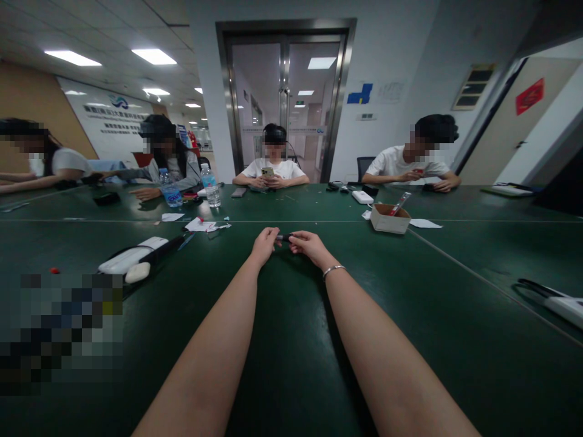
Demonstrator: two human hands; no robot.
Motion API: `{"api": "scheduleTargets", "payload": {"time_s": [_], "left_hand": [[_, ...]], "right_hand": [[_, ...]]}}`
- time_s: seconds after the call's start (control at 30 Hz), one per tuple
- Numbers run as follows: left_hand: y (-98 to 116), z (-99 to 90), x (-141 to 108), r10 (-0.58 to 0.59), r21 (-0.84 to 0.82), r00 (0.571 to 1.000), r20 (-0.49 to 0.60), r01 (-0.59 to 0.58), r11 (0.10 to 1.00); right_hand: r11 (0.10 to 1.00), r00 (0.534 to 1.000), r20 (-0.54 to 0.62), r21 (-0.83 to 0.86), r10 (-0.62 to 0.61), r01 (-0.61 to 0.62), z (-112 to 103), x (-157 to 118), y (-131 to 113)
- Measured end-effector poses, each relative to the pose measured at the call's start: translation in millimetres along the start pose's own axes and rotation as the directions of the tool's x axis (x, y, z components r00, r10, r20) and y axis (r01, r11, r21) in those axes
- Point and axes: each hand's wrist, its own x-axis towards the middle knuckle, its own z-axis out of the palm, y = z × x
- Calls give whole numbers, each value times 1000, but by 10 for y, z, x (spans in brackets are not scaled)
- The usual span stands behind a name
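Between my two hands is a short, dark, rod-like object (pixel 285 238) with a lighter, metallic-looking part at its left; its exact kind is too small to make out. My left hand (pixel 265 246) has its fingers closed around the left end. The right end is pinched by my right hand (pixel 310 246), and a silver bracelet (pixel 334 271) circles that wrist. Both hands are just over the dark green table (pixel 291 328), with my forearms stretched forward. My fingers cover the ends of the object.
Left of my hands lie a white device (pixel 136 255) with dark straps and paper scraps (pixel 200 225). Two water bottles (pixel 210 187) stand farther back. An open cardboard box (pixel 390 220) holding a tool sits to the right. Several people sit around the table's far side.
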Motion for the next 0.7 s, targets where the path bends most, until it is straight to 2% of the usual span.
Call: {"api": "scheduleTargets", "payload": {"time_s": [0.27,0.53,0.7], "left_hand": [[41,12,-27,20,0,1000,20,-20,1000],[-10,4,7,25,-5,1000,12,-25,1000],[13,6,-3,-17,-17,1000,-26,17,1000]], "right_hand": [[1000,1000,6,-2,-8,8,-8,8,14],[1000,1000,1,-9,-8,8,-16,27,33],[1000,1000,15,5,-11,11,-15,25,27]]}}
